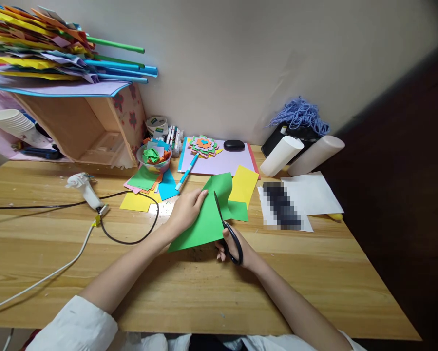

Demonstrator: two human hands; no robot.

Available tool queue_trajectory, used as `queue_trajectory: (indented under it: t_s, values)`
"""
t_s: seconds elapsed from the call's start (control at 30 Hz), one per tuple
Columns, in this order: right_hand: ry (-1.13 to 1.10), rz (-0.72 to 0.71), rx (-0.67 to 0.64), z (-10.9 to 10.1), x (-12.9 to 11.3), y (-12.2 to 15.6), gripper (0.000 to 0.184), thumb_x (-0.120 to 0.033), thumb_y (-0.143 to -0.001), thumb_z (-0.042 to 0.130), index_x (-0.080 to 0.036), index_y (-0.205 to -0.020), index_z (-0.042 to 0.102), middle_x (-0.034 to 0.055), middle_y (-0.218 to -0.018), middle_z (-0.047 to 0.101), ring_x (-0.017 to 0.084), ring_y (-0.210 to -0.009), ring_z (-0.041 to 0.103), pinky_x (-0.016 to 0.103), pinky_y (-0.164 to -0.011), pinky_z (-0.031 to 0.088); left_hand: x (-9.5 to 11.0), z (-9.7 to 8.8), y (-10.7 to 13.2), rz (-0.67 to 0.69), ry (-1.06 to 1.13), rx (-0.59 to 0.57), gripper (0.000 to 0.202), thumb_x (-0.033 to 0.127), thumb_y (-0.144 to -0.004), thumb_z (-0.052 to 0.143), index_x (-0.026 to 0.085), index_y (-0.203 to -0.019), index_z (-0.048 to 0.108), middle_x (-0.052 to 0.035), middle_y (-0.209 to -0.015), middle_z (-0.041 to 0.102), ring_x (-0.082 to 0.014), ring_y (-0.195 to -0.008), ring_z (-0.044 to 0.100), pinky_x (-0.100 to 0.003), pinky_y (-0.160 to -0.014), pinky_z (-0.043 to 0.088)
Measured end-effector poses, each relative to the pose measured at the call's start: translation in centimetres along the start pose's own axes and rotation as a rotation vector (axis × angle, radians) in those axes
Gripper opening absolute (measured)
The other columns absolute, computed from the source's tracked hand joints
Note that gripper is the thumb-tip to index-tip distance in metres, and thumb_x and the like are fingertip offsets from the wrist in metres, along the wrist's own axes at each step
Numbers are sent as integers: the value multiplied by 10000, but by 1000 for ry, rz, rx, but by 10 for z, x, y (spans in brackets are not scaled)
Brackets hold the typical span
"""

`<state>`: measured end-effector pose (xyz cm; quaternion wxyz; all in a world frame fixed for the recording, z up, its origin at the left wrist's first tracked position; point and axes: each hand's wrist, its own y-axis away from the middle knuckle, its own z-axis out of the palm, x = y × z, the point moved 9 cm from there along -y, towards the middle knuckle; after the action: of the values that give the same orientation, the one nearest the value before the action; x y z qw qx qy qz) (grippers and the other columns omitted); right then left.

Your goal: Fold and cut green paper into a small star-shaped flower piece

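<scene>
My left hand (186, 209) pinches a sheet of green paper (204, 224) near its upper left edge, thumb on top and the other fingers hidden beneath. My right hand (242, 246) grips black-handled scissors (233, 241), whose blades point away from me and lie across the green sheet. A cut runs in from the near right edge, and the part to its right curls up. Just beyond the sheet lies a piece of yellow paper (245, 185). A blue and white marker (187, 173) rests on the lilac paper (229, 163) behind.
A bowl of paper scraps (155, 158) stands behind loose coloured papers (145, 178). To the left are a glue gun (85, 190) and its looping cables. A layered paper flower (204, 145) lies at the back. White sheets (314, 192) and white rolls (282, 155) are at the right.
</scene>
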<state>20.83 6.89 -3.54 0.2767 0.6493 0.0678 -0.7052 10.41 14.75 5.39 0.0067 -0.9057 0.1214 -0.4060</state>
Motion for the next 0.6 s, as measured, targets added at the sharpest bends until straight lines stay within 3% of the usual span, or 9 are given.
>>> queue_trajectory:
  t_s: [0.3, 0.5, 0.6]
  values:
    - [78, -3, 63, -9, 6, -2, 446, -635, -778, 421, -191, -801, 379, -98, -493, 404, 69, -328, 472, 175, -347, 418, -3, -1, -2, -14, 70, 3, 362, 399, -887, 326, 183, -615, 425, 14, -595, 506, -147, -593, 477, -245, -554, 308]
    - [111, -58, 23, -4, -4, 0, 550, -726, -745, 305, -186, -780, 401, -80, -499, 410, 77, -364, 485, 250, -476, 507, -4, 7, -1, -47, 227, -67, 381, 432, -870, 331, 180, -585, 364, 34, -552, 387, -122, -558, 400, -233, -511, 290]
    - [135, -57, 49, -6, -4, 0, 634, -767, -719, 239, -173, -805, 443, -50, -474, 456, 115, -381, 524, 235, -405, 469, -3, 16, 1, -52, 327, -136, 386, 454, -859, 336, 170, -616, 430, 22, -585, 420, -127, -589, 418, -228, -516, 327]
